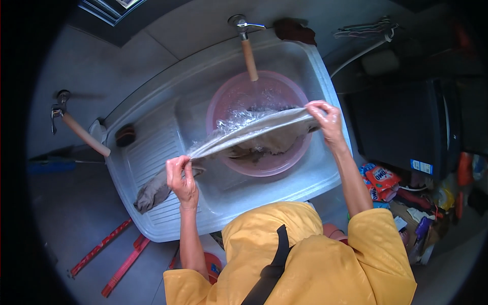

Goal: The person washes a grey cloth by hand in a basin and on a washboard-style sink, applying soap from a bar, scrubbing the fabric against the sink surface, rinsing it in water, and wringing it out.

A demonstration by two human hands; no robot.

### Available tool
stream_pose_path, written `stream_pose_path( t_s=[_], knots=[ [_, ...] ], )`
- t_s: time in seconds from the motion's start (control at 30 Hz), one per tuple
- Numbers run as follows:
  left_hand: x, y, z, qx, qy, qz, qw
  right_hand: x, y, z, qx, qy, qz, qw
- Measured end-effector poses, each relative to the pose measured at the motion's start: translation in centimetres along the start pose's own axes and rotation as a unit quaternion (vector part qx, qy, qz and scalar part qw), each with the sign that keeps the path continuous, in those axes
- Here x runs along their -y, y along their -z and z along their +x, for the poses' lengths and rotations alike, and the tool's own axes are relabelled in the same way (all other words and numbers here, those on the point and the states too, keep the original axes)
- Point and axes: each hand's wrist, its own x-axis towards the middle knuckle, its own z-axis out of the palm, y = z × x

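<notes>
A wet, light grey cloth (251,127) is stretched between my two hands, slanting across a pink plastic basin (263,171) in a laundry sink. My left hand (182,177) pinches its lower left end over the ribbed washboard side. At the basin's right rim, my right hand (324,118) grips the other end. Water splashes on the cloth's far side, under a wall tap (241,26) with a tan hose (249,61). More wet cloth (272,141) lies in the basin, partly hidden by the stretched one. A dark grey cloth (152,192) rests on the washboard.
A scrub brush (125,135) sits at the left corner of the sink (305,194), near a second tap (60,108) with a hose. A dark red cloth (295,31) lies on the back right corner. Right of the sink are a black appliance (396,122) and detergent bags (381,179).
</notes>
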Motion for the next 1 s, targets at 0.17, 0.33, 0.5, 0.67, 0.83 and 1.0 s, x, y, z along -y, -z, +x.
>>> stream_pose_path(
  t_s=[0.17,0.33,0.5,0.67,0.83,1.0],
  knots=[
    [0.4,-1.5,-2.7,0.057,-0.023,0.005,0.998,-1.1,1.7,-2.5,0.045,0.095,-0.114,0.988],
    [2.3,-3.7,-7.4,0.362,0.028,0.137,0.922,-7.6,0.9,-6.2,0.077,0.075,-0.293,0.950],
    [1.0,-5.8,-7.1,0.268,0.068,0.054,0.960,-6.5,-0.5,-7.3,0.027,0.103,-0.336,0.936],
    [2.2,-10.3,-5.5,0.235,0.058,0.075,0.967,-7.1,-5.5,-5.9,0.075,0.150,-0.267,0.949],
    [3.7,-9.6,-5.7,0.181,0.064,0.154,0.969,-8.2,-9.1,-4.9,0.090,0.185,-0.282,0.937],
    [5.1,-7.1,-7.3,0.254,0.092,0.177,0.946,-11.7,-11.2,-3.1,0.078,0.201,-0.406,0.888]
  ],
)
